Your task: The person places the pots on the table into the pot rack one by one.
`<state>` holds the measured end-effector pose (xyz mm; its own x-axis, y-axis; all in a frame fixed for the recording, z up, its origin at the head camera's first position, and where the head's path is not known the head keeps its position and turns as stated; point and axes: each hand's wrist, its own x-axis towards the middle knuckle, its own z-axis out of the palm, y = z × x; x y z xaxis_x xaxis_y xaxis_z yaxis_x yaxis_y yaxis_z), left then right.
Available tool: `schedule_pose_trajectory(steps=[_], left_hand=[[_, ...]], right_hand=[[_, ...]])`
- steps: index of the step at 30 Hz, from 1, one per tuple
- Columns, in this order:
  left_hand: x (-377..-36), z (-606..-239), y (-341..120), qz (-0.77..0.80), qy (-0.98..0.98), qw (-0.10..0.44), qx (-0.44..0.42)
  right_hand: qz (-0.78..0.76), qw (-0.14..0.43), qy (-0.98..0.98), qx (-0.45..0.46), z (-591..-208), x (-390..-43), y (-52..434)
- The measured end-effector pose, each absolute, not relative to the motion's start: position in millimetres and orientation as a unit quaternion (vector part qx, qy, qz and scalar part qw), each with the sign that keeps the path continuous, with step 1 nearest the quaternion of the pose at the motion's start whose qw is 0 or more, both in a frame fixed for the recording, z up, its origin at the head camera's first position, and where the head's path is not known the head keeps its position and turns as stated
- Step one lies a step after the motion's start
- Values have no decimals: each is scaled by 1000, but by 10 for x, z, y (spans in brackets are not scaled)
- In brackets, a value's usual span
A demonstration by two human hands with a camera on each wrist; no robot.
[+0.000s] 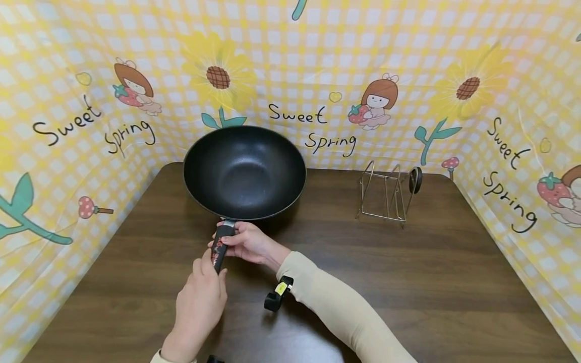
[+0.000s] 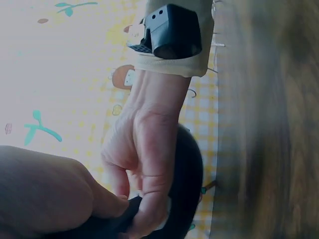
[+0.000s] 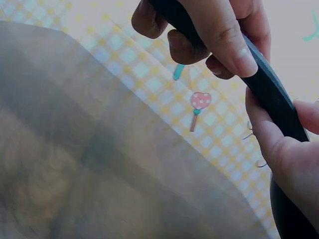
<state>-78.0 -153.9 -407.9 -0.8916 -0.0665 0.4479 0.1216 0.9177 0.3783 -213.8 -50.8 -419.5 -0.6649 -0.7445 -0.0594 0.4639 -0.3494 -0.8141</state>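
A black wok [image 1: 245,171] is held over the back left of the table, its dark inside facing me. Its black handle [image 1: 219,242], patterned in red, points down toward me. My left hand [image 1: 199,300] grips the handle's rear end, the thumb along its side. Closer to the bowl, my right hand [image 1: 251,245] holds the handle by the metal collar [image 1: 228,223], thumb on top and fingers underneath. In the right wrist view the left hand's fingers [image 3: 232,55] curl round the handle; the right hand [image 3: 294,159] is partly cut off by the frame edge.
A wire rack [image 1: 382,217] with a round black piece [image 1: 415,180] stands at the back right of the brown wooden table [image 1: 408,272]. Yellow checked cloth [image 1: 290,60] with printed flowers walls in the back and both sides. A black device [image 1: 277,295] is strapped at my right wrist.
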Motion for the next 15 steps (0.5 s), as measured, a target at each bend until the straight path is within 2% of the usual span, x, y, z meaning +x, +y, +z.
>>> schedule_pose_trajectory(steps=[4,8,15], left_hand=[[-793,-4059,-1474,-213,-949,231,-24],[-802,-4034,-1420,-242,-948,203,-30],[-805,-3989,-1375,-337,-936,96,-31]], right_hand=[[-802,361,436,-191,-4107,-2162,-409],[-795,347,449,-214,-4040,-2182,-304],[-782,324,464,-261,-3978,-2220,-135]])
